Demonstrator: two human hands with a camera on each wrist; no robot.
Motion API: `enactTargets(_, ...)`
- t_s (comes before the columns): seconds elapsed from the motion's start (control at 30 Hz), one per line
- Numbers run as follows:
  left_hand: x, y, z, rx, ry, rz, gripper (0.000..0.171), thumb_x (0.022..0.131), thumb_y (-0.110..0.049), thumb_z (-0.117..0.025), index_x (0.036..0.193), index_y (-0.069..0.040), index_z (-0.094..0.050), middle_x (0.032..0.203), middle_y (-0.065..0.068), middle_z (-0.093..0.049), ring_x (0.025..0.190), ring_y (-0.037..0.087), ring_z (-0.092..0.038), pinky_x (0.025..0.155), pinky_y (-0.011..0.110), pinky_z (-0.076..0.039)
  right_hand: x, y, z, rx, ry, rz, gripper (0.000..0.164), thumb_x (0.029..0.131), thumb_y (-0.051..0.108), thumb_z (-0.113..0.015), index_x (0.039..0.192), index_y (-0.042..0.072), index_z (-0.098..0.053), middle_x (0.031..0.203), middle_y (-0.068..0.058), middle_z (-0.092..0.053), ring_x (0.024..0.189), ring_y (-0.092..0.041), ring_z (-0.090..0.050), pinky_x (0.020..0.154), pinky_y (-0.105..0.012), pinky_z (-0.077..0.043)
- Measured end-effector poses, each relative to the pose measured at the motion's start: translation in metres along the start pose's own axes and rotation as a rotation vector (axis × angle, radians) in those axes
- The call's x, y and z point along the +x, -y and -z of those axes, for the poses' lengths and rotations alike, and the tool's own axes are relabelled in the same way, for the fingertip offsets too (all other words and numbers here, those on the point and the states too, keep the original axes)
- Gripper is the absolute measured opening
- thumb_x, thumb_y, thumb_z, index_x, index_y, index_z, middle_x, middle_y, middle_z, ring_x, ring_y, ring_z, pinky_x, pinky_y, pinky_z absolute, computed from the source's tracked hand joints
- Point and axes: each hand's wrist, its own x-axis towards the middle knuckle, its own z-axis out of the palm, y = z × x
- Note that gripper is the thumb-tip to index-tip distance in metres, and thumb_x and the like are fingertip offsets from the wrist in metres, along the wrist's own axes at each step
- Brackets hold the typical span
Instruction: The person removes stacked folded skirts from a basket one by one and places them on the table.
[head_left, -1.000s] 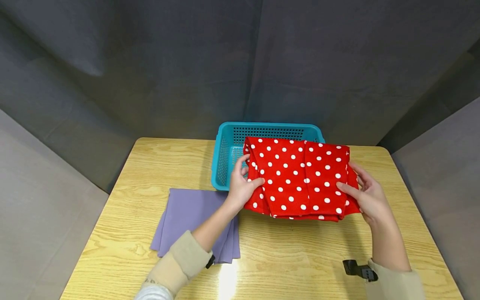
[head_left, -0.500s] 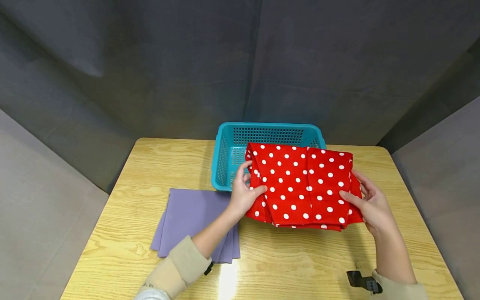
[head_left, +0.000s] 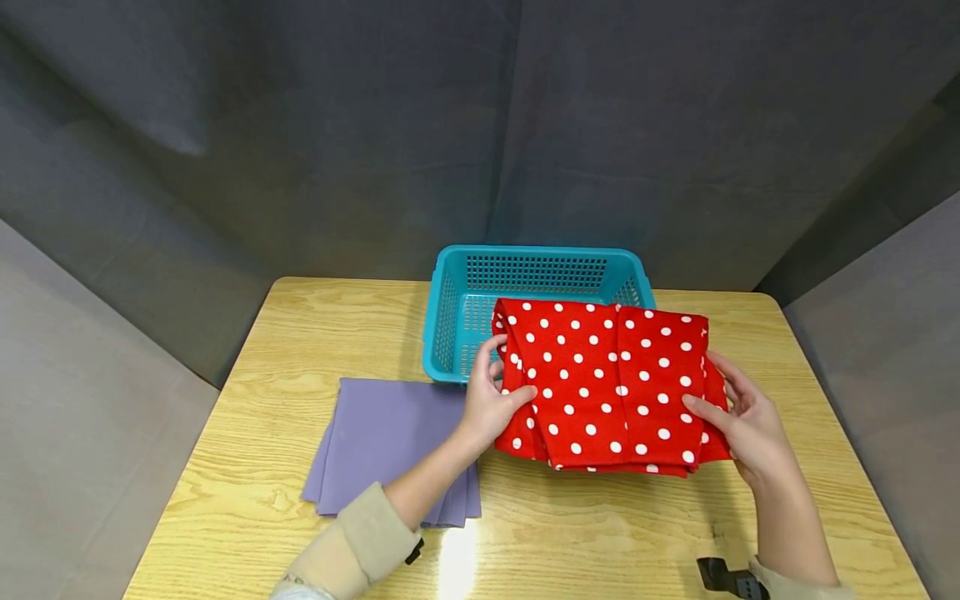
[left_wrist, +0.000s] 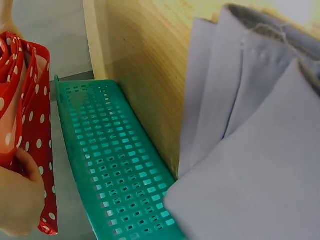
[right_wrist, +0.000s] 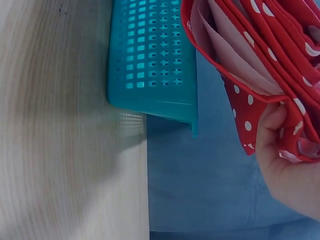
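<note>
A folded red cloth with white polka dots [head_left: 600, 387] is held up by both hands, above the table and partly in front of the basket. My left hand [head_left: 491, 404] grips its left edge, thumb on top and fingers behind. At the right edge my right hand [head_left: 753, 425] pinches it the same way. In the right wrist view the layers of the red cloth [right_wrist: 260, 65] show stacked, with fingers curled around them. Behind the cloth stands a teal plastic basket [head_left: 442, 333]; the cloth hides its front right part.
A folded purple cloth [head_left: 382, 433] lies on the wooden table [head_left: 247, 433] at the left, partly under the left forearm. Dark grey curtains [head_left: 375, 142] hang behind the table, and lighter panels [head_left: 82, 400] flank it.
Both hands have drawn the red polka-dot cloth a little toward the body and slightly right. More of the basket's inside now shows. The purple cloth and basket have stayed put.
</note>
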Motion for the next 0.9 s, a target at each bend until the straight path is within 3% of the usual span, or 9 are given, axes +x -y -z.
enactTargets(0.9,-0.018,0.016,-0.002,-0.016,0.032,-0.057,0.068,0.075,0.012,-0.059,0.134,-0.004,-0.029,0.108,0.026,-0.055,0.089,0.038,-0.061,0.071,0.035,-0.055,-0.016,-0.018,0.004,0.014,0.008,0.031,0.07,0.087,0.006,-0.06,0.145,0.018,-0.023,0.118,0.009,-0.044,0.094,0.0,-0.057,0.066,-0.029,-0.054)
